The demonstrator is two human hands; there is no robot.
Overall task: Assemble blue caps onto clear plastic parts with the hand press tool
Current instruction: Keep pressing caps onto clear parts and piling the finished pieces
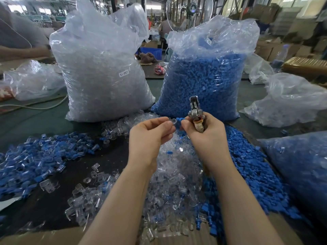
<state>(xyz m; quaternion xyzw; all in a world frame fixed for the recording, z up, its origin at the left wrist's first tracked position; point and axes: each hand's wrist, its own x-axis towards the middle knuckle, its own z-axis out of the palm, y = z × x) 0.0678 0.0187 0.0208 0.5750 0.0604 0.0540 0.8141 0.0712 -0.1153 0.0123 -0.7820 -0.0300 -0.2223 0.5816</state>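
A clear plastic part (170,121) is pinched in the left hand's (148,135) fingertips, touching a blue cap (180,119) pinched by the right hand (203,131), which also grips the hand press tool (195,112). Both hands hover above loose clear parts and blue caps heaped on the table (35,121), before two full bags (106,68).

Bright, even daylight; edges bowed (wide lens); background soft.

Factory floor: bulk parts bags (106,68), stacked cartons (283,20), industrial fan (190,13).
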